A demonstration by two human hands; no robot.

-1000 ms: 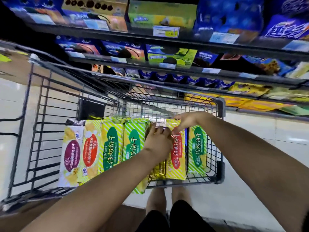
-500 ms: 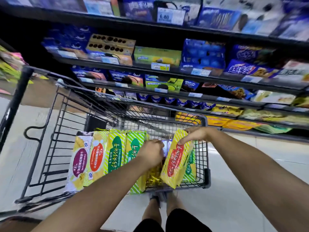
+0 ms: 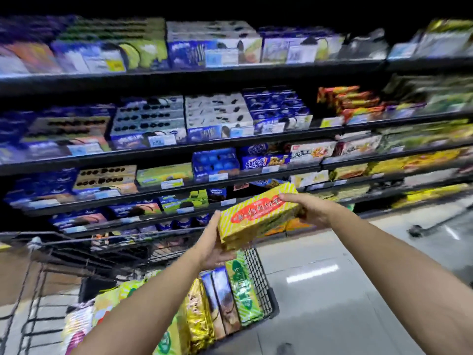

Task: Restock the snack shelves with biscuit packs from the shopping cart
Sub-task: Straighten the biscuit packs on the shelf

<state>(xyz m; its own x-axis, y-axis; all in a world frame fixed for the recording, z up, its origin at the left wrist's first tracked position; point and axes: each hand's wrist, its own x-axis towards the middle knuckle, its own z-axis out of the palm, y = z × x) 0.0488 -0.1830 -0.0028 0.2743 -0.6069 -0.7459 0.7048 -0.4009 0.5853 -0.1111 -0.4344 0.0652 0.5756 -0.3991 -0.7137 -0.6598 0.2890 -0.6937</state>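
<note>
A yellow striped biscuit pack with a red oval label is held level in the air above the cart, in front of the lower shelves. My left hand cups its near left end from below. My right hand grips its far right end, thumb on top. The black wire shopping cart stands below, and several more biscuit packs stand upright in it, green, gold and blue ones among them. My left forearm hides part of that row.
Dark snack shelves run across the view in several tiers, packed with blue, white and yellow boxes and price tags. Yellow packs lie on the right-hand tiers. A glossy grey floor lies to the right of the cart.
The yellow pack has been lifted out of the cart and turned level, up toward the shelves. My left hand left the cart row and now supports the pack. The view tilted upward.
</note>
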